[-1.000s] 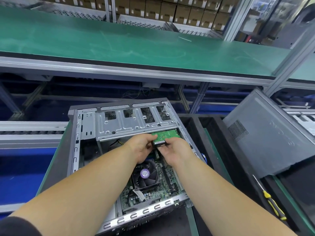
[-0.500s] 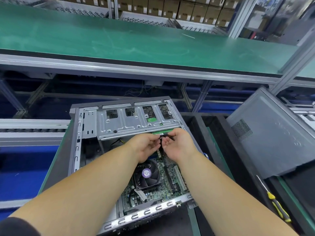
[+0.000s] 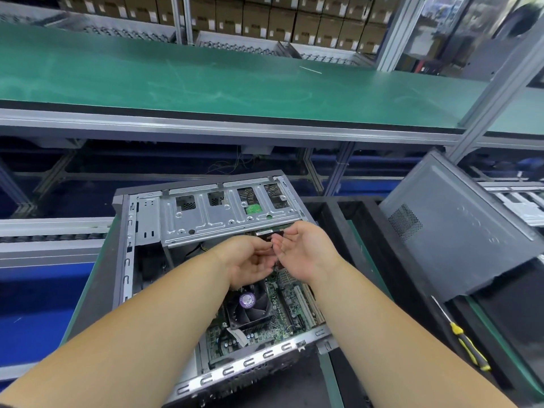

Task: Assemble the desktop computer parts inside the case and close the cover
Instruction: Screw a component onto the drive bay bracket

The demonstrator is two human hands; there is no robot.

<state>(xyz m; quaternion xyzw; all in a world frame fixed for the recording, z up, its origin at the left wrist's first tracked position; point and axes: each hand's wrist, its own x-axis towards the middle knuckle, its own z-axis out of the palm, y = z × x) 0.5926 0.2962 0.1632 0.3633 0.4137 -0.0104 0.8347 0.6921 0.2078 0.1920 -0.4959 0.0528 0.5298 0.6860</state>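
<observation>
The open grey computer case point(image 3: 126, 260) lies on its side in front of me. Its metal drive cage point(image 3: 206, 219) spans the far end. A hard drive with a green board point(image 3: 253, 208) sits under the cage and shows through an opening. The motherboard point(image 3: 282, 307) with a black CPU fan point(image 3: 248, 304) fills the near part. My left hand point(image 3: 247, 260) and my right hand point(image 3: 306, 251) meet just below the cage. Their fingertips pinch a small dark connector point(image 3: 266, 237) at the drive's near edge. The grey side cover point(image 3: 459, 231) leans at the right.
A yellow-and-black screwdriver point(image 3: 468, 346) lies on the black tray at the right, below the cover. A green-topped bench point(image 3: 206, 81) runs across behind the case, with stacked cartons beyond it. Roller conveyor rails point(image 3: 44, 234) lie to the left.
The green-board drive has gone from my hands to under the cage. My hands now pinch a small dark connector at its near edge, and the view has tilted slightly.
</observation>
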